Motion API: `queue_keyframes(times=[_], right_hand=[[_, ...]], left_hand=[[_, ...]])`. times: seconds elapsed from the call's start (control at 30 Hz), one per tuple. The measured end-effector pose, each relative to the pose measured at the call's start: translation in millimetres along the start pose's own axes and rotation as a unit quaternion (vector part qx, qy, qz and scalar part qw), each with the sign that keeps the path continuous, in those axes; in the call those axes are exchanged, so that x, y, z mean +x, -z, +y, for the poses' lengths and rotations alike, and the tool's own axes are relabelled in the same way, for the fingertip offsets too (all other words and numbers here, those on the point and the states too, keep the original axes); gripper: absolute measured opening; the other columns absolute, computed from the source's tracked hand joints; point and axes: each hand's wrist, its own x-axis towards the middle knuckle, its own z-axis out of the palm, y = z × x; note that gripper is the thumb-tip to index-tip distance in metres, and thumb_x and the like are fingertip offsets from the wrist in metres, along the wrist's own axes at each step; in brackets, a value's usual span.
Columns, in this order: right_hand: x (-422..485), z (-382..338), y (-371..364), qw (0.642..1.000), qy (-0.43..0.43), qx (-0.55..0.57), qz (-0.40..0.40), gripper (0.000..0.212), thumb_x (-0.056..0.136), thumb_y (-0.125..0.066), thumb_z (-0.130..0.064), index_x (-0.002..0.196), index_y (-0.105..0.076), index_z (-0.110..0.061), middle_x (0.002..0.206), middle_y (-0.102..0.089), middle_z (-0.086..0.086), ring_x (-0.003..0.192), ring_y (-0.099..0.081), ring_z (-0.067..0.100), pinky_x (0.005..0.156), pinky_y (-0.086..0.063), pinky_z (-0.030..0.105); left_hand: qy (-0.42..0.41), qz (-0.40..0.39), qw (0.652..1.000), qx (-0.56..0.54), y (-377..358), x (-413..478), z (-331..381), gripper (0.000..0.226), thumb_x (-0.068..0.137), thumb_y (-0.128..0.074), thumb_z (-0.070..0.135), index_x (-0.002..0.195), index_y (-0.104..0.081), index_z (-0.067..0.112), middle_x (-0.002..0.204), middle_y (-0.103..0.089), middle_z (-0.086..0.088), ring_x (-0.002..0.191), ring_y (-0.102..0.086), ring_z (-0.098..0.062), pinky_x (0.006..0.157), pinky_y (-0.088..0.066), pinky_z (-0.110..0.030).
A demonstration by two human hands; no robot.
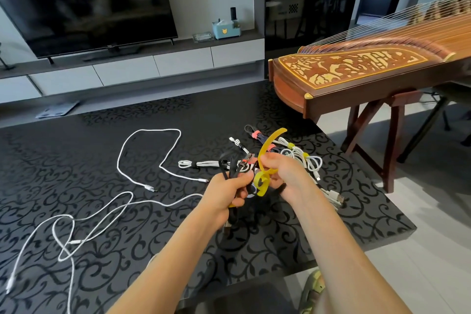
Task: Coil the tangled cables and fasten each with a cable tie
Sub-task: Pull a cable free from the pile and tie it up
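Observation:
My left hand (226,192) grips a coiled black cable (230,164) above the dark patterned table (127,250). My right hand (279,169) pinches a yellow cable tie (265,150), whose strap curls up over the fingers and loops down between both hands. Behind the hands lie tied bundles: a white one (201,163) with a black tie, a dark one (256,135) with pink ties, and a white one (305,158) with yellow ties. Two loose white cables sprawl at left, one (142,145) farther back and a longer one (71,227) nearer me.
A wooden zither (356,71) on a stand sits just past the table's right far corner. A television (84,2) and a low cabinet (127,71) stand beyond the table. The table's right edge drops to a pale floor (420,250).

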Motion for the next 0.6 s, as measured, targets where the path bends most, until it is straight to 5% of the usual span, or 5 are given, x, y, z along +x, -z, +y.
queue_keyframes(times=[0.1,0.3,0.6], right_hand=[[3,-3,3,0.998,0.03,0.038,0.027,0.017,0.098,-0.045,-0.008,0.09,-0.059,-0.011,0.082,-0.062,0.0,0.07,-0.053,0.013,0.063,-0.042,0.026],[5,-19,30,0.955,0.11,0.213,0.175,0.022,0.103,-0.035,-0.009,0.087,-0.049,-0.008,0.08,-0.058,0.006,0.064,-0.056,0.013,0.055,-0.048,0.025],[-13,-13,10,0.984,0.043,0.16,0.063,0.024,0.102,-0.038,-0.008,0.083,-0.054,-0.01,0.084,-0.061,0.006,0.072,-0.057,0.017,0.063,-0.048,0.03]], left_hand=[[-0.008,0.019,1.0,-0.017,2,0,1,0.016,0.087,-0.061,0.0,0.074,-0.054,0.005,0.063,-0.045,-0.006,0.043,-0.036,-0.008,0.033,-0.021,-0.015],[-0.021,0.055,0.998,0.027,17,0,1,0.028,0.088,-0.062,0.002,0.066,-0.046,0.011,0.056,-0.04,0.0,0.039,-0.033,-0.005,0.032,-0.021,-0.015],[-0.08,0.103,0.981,0.143,-2,-1,1,0.022,0.085,-0.07,0.021,0.069,-0.058,0.011,0.057,-0.049,-0.002,0.048,-0.037,-0.012,0.039,-0.028,-0.017]])
